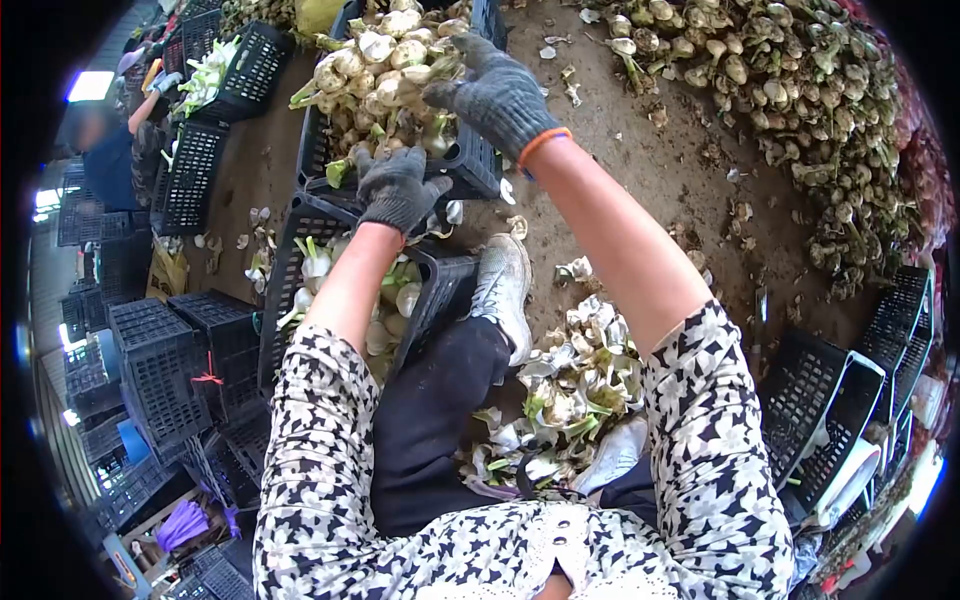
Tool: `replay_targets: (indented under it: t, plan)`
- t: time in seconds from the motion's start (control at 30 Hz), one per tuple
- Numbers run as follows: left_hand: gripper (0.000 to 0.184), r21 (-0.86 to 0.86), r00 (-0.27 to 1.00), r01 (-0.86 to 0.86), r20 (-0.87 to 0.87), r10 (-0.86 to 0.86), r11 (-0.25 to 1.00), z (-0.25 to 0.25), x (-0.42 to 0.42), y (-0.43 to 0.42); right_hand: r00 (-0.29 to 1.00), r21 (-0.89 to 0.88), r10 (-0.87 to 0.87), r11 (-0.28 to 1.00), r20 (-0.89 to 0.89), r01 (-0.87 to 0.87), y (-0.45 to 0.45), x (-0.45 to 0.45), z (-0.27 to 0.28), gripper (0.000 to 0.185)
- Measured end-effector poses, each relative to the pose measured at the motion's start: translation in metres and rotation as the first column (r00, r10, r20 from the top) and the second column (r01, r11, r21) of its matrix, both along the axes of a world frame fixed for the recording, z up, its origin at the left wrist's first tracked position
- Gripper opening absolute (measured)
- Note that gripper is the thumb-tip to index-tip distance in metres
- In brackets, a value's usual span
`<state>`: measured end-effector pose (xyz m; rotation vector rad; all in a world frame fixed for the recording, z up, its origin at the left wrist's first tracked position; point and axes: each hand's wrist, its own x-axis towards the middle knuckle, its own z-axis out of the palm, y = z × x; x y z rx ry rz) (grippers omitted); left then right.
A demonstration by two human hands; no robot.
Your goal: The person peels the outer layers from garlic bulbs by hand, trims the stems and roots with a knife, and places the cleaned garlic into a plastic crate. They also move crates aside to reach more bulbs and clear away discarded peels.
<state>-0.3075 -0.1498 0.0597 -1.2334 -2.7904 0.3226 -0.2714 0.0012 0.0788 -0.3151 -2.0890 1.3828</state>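
Both of my hands wear dark grey knitted gloves and reach over a black plastic crate (482, 165) heaped with garlic bulbs (385, 65). My left hand (398, 188) lies against the near side of the heap, fingers spread over the bulbs and thumb sticking out to the right. On the heap's right side, my right hand (505, 95) has its thumb and fingers around a garlic bulb (443, 70) with a brownish stalk. Closer to me, a second black crate (440, 290) holds cleaner white garlic bulbs (405, 298), partly hidden under my left forearm.
Loose garlic skins and trimmings (575, 375) lie between my shoes. A large garlic pile (790, 90) covers the floor at the upper right. Black crates (160, 360) stand stacked on the left, others (820, 400) on the right. A co-worker (112, 160) is at the far left.
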Motion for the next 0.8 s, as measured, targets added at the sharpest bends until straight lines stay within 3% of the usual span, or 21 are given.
replay_targets:
  t: [0.03,0.1,0.13,0.17,0.2,0.23,0.27,0.3,0.4,0.47,0.5,0.53,0.6,0.67,0.73,0.8]
  plan:
    - [0.046,-0.153,0.982,-0.085,0.155,0.108,0.985,0.009,-0.001,0.007,1.0,0.005,0.0,1.0,-0.003,0.0,0.0,0.002,-0.002,0.04]
    - [0.044,-0.1,0.984,-0.04,0.168,0.057,0.994,-0.003,-0.009,0.005,0.991,0.229,-0.079,0.972,0.111,0.052,0.005,0.004,-0.006,0.045]
    - [0.043,-0.053,0.982,0.013,0.186,-0.003,0.999,-0.012,-0.015,0.008,0.994,0.258,-0.032,0.966,0.1,0.006,0.002,0.005,-0.013,0.042]
    - [0.038,0.075,0.983,0.136,0.115,-0.144,0.988,-0.023,-0.02,0.002,0.975,0.287,0.058,0.95,0.214,-0.119,-0.006,0.009,-0.014,0.042]
    - [0.031,0.171,0.957,0.168,0.208,-0.202,0.971,-0.035,-0.031,-0.006,0.914,0.352,0.228,0.87,0.334,-0.346,-0.008,0.014,-0.015,0.041]
    - [0.029,0.113,0.961,0.128,0.232,-0.151,0.985,-0.035,-0.035,-0.002,0.905,0.365,0.328,0.835,0.273,-0.412,-0.015,0.02,-0.023,0.042]
    - [0.026,0.053,0.963,0.082,0.254,-0.093,0.995,-0.034,-0.037,0.0,0.983,0.578,0.156,0.795,0.101,-0.185,-0.023,0.018,-0.054,0.045]
    - [0.022,-0.134,0.966,0.069,0.257,-0.033,0.989,-0.031,-0.041,-0.001,0.981,0.574,0.178,0.797,0.071,-0.186,-0.022,0.019,-0.058,0.045]
    - [0.023,-0.226,0.987,0.03,0.163,0.007,0.974,-0.033,-0.042,0.0,0.977,0.678,0.166,0.703,0.137,-0.214,-0.025,0.022,-0.057,0.041]
    - [0.026,-0.129,0.989,0.143,0.059,-0.136,0.981,-0.026,-0.031,0.005,0.985,0.699,0.147,0.695,0.086,-0.165,-0.028,0.015,-0.065,0.032]
    - [0.029,0.038,0.97,0.233,0.064,-0.235,0.972,-0.043,-0.046,-0.009,0.966,0.664,0.213,0.702,0.148,-0.256,-0.025,0.009,-0.064,0.03]
    - [0.029,-0.036,0.976,0.216,0.044,-0.214,0.976,-0.034,-0.038,-0.003,0.937,0.62,0.282,0.702,0.208,-0.349,-0.023,0.003,-0.065,0.028]
    - [0.028,0.116,0.943,0.317,0.069,-0.326,0.941,-0.043,-0.046,-0.008,0.945,0.724,0.251,0.61,0.208,-0.321,-0.018,-0.002,-0.062,0.024]
    - [0.027,0.125,0.938,0.338,0.033,-0.345,0.933,-0.042,-0.045,0.002,0.974,0.77,0.202,0.605,0.1,-0.205,-0.007,-0.003,-0.06,0.018]
    - [0.027,0.145,0.939,0.338,0.013,-0.344,0.93,-0.043,-0.039,0.015,0.923,0.737,0.293,0.561,0.248,-0.377,0.007,-0.005,-0.058,0.014]
    - [0.028,0.172,0.939,0.343,-0.034,-0.343,0.923,-0.036,-0.016,0.06,0.935,0.791,0.215,0.5,0.281,-0.353,0.04,0.001,-0.06,0.012]
